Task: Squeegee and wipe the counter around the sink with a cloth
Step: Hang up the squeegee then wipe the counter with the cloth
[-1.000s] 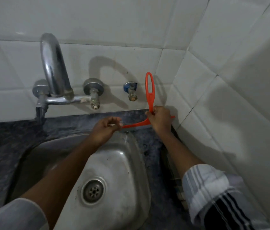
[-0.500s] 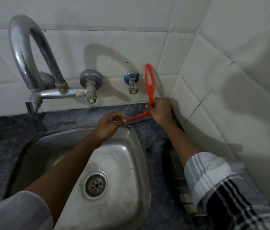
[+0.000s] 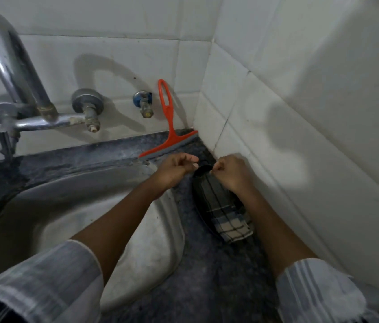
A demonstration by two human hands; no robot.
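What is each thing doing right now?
Orange plastic squeegee: propped against the wall tiles, nobody holding it.
Dark checked cloth: lying on the counter, far end pinched.
Right hand: pinching the cloth.
Left hand: curled, beside the cloth.
Chrome tap: no water visible.

Dim corner of white tiled walls

The orange squeegee stands just beyond the fingers, its looped handle leaning up against the tiled wall and its grey-edged blade resting on the dark speckled worktop in the back corner. The checked cloth, dark with pale bands, lies folded lengthwise on the worktop right of the steel sink, its far end at the fingertips of both hands.
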